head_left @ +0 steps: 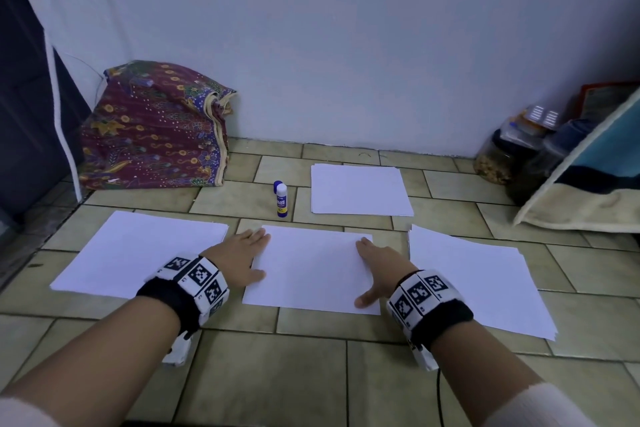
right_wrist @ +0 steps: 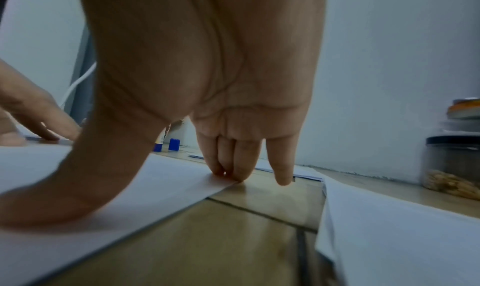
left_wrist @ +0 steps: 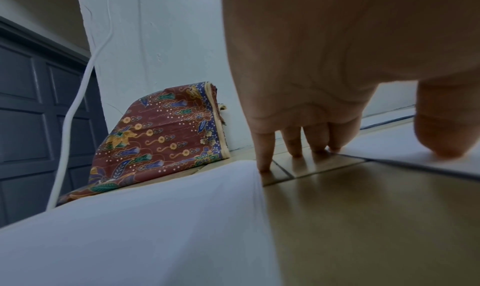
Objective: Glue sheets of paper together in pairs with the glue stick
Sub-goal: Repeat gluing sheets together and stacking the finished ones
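1. Both hands are flat and spread: left hand presses the left edge of the middle sheet, thumb on the paper, and right hand presses its right edge
2. Looks like the pressing step, smoothing a pair together; whether two sheets lie there I cannot tell
3. Glue stick stands upright on the floor just beyond the sheet, its blue cap off beside it
4. More paper waits: left stack, right stack, far stack
5. Next call, I'd say: move the pair aside, take a fresh sheet, pick up the glue
6. Jars at the right wall; one holds tan bits, the rest is unclear
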The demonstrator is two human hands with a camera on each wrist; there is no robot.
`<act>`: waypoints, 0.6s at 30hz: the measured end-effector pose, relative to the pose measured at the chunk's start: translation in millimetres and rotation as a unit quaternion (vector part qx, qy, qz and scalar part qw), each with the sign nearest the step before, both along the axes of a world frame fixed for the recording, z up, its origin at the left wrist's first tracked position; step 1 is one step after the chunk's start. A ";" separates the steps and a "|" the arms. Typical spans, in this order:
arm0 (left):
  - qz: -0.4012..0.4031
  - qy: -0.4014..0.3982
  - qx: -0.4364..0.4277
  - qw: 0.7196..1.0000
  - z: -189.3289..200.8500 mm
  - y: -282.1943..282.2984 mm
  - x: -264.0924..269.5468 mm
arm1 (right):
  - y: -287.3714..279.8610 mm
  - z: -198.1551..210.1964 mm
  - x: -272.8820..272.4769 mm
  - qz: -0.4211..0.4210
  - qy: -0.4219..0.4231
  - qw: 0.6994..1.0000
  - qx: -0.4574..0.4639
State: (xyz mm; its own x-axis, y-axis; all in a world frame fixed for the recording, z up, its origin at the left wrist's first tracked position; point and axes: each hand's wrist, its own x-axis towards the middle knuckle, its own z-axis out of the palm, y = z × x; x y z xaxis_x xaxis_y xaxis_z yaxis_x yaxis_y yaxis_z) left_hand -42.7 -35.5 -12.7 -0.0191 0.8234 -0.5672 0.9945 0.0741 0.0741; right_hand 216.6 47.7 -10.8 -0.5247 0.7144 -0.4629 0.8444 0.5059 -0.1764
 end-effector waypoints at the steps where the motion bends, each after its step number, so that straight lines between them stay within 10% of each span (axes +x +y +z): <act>1: -0.007 -0.004 -0.004 1.000 -0.1 0.1 -1.6 | 0.1 0.3 -0.3 0.006 -0.006 1.000 0.000; 18: -0.039 -0.022 -0.030 0.999 -5.3 5.3 -16.2 | 0.2 6.8 -2.9 -0.036 -0.001 0.999 0.015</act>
State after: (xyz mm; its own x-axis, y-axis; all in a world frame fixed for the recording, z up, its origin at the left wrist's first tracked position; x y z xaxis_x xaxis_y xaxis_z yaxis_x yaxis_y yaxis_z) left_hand -58.9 -30.2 -17.9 0.0703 0.7857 -0.6146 0.9932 0.0019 0.1160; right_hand 213.7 48.0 -4.1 -0.4706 0.7634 -0.4424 0.8791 0.4487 -0.1608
